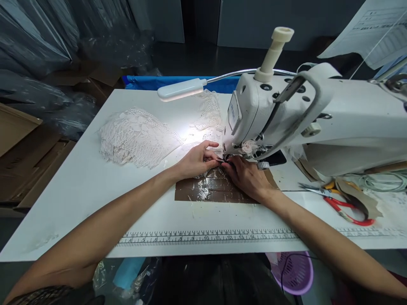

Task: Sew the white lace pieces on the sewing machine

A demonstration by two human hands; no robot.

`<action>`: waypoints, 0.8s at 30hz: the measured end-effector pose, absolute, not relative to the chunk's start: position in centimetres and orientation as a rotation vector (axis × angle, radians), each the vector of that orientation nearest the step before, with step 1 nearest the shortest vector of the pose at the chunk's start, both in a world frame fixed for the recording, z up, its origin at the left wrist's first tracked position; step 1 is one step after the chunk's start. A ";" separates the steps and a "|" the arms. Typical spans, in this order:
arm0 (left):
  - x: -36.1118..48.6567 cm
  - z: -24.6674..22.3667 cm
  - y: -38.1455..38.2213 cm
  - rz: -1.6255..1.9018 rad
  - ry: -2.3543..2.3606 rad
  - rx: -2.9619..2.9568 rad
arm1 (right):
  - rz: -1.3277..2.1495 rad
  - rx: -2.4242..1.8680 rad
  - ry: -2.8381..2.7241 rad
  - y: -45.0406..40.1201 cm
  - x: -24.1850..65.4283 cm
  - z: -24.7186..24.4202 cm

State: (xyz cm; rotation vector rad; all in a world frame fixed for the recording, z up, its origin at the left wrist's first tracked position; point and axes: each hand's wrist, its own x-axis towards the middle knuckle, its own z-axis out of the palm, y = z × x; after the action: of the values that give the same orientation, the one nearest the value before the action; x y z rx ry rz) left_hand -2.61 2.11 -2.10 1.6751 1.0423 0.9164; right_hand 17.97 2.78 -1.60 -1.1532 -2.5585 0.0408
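White lace fabric (136, 137) is bunched on the left of the table, and more lace (208, 112) runs back beside the sewing machine (251, 106). My left hand (199, 161) is at the machine's needle area, thumb and fingers drawn together at the lace edge. Against it, my right hand (246, 176) is closed around a small dark tool, whose thin pointed tip shows between the hands. Both hands rest over a brown taped sheet (203, 190). The needle and presser foot are mostly hidden by the fingers and machine head.
A lit lamp (181, 90) hangs above the lace. Red-handled scissors (346, 209) and an orange-handled pair lie at the right. A ruler strip (206, 239) lines the front edge. Below is a purple basket (297, 273); cardboard boxes (28, 169) stand left.
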 end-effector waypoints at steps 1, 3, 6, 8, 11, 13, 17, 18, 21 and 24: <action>-2.6 -2.2 2.1 0.921 1.047 1.683 | 0.024 -1.129 -2.539 2.8 17.9 -1.7; -2.6 -2.2 2.1 0.921 1.063 1.697 | -0.014 -1.092 -2.503 2.9 17.9 -2.0; -2.5 -2.4 2.1 0.924 1.092 1.725 | -0.044 -1.117 -2.477 3.0 17.7 -2.2; -2.4 -2.6 2.1 0.921 1.122 1.752 | 0.001 -1.188 -2.484 3.1 17.6 -2.2; -2.3 -2.7 2.0 0.916 1.149 1.801 | 0.160 -1.198 -2.508 3.1 17.8 -1.6; -2.4 -2.4 1.8 0.912 1.141 1.860 | 0.258 -1.140 -2.533 2.9 18.4 -1.1; -2.9 -0.3 1.3 0.821 1.118 2.211 | 0.222 -1.083 -2.628 2.4 21.1 -0.4; -3.1 0.3 1.2 0.790 1.104 2.337 | 0.159 -1.098 -2.624 2.4 22.0 -0.4; -3.4 1.6 1.1 0.717 1.007 2.655 | -0.085 -1.177 -2.508 2.5 24.0 -0.4; -3.3 1.3 1.2 0.641 0.870 2.819 | -0.146 -1.126 -2.436 2.7 24.6 -0.2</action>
State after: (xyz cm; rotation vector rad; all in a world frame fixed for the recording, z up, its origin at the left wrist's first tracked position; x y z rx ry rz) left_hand -3.33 1.23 1.26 2.8190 0.8705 0.6413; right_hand 24.61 2.69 -0.22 -1.1265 -2.4363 -0.1460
